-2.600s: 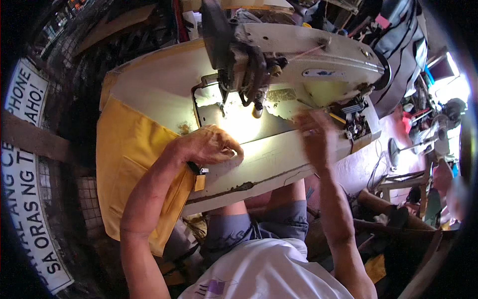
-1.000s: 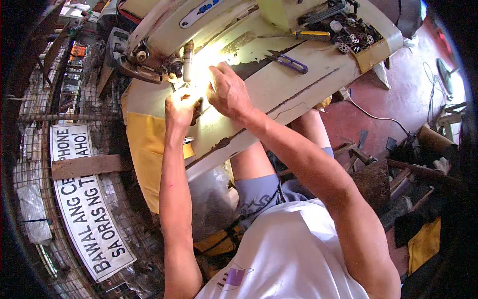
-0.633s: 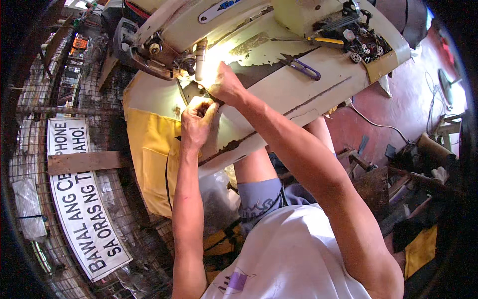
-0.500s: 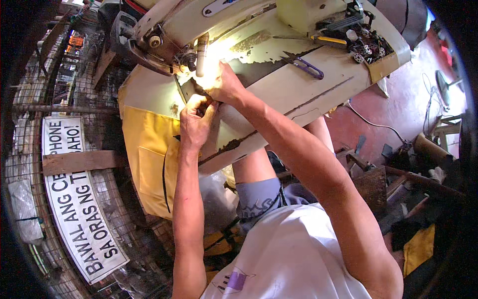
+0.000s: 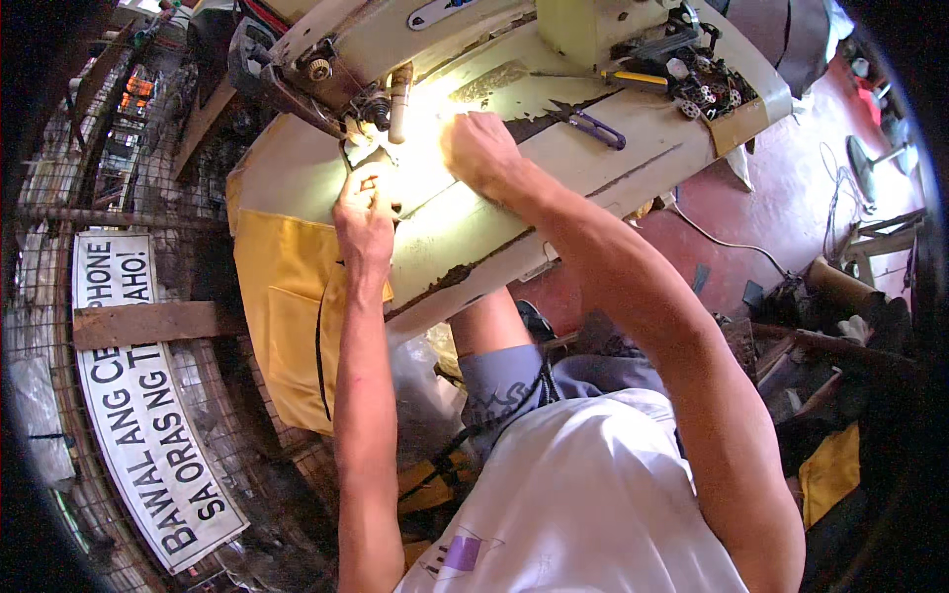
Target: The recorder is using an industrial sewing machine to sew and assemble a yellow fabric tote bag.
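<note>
A sewing machine (image 5: 361, 42) stands at the far side of a worn, cream-coloured table (image 5: 568, 193), its lamp throwing strong glare around the needle area. Just in front of the machine head, my left hand (image 5: 366, 227) is closed in a pinch beside a yellow fabric piece (image 5: 282, 272). What its fingertips hold cannot be made out. My right hand (image 5: 484, 156) is raised over the table to the right of the needle, fingers curled closed; glare hides whatever may be in them. The yellow fabric hangs off the table's left edge and has a dark strip along it.
Purple-handled thread snips (image 5: 599, 130) and a yellow-handled tool (image 5: 638, 81) lie right of my right hand. Several metal bobbins (image 5: 727, 94) fill the table's right corner. A wire-mesh wall with a white sign (image 5: 158, 425) runs along the left. A fan (image 5: 880, 158) stands far right.
My right hand has moved right, away from my left hand and the needle area. My left hand has shifted slightly left, still pinched. The whole view has also shifted a little.
</note>
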The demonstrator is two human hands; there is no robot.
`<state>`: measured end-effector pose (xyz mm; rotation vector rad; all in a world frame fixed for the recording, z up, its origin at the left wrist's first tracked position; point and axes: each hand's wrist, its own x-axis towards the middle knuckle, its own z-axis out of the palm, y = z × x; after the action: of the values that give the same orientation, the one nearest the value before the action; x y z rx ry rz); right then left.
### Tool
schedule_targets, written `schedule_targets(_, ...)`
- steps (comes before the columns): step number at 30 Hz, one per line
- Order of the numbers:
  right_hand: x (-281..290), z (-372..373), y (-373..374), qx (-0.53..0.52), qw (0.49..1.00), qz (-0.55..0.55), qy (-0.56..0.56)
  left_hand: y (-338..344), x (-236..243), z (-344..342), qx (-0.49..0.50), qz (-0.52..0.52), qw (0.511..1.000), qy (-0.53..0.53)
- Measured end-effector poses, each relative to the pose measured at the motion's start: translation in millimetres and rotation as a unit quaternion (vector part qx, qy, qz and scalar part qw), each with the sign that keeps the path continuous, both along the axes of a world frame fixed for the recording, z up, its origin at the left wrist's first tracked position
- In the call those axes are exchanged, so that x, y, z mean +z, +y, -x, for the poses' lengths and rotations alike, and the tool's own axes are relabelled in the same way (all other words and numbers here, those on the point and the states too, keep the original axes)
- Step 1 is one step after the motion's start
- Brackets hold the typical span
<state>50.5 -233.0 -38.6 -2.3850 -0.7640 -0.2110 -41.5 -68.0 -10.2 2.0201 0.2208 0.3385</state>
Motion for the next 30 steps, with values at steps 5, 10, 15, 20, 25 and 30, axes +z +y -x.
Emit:
schedule_targets(5,6.9,84.2,-33.5,0.078,0.996,0.038,0.001,-8.9,4.9,-20.4,0.007,-0.027,1.0,0.007)
schedule_targets(10,6.5,93.8,-31.2,0.068,0.997,-0.033,-0.009,-8.3,-6.4,-36.7,0.026,0.165,0.986,-0.015)
schedule_targets(15,3.4,93.5,-38.0,0.057,0.996,-0.065,-0.027,-12.3,-4.1,-35.3,0.051,0.208,0.977,0.008)
schedule_targets(20,5.6,92.3,-34.5,0.044,0.996,-0.069,-0.032,9.9,-11.1,-37.5,0.037,0.14,0.989,0.017)
schedule_targets(25,6.9,70.9,-11.8,-0.053,0.96,-0.266,0.067,7.5,-7.3,-21.8,-0.022,-0.29,0.957,-0.015)
schedule_targets(30,-9.1,28.9,50.5,-0.093,0.908,-0.408,-0.018,-11.2,-5.9,-11.4,0.072,-0.269,0.96,-0.034)
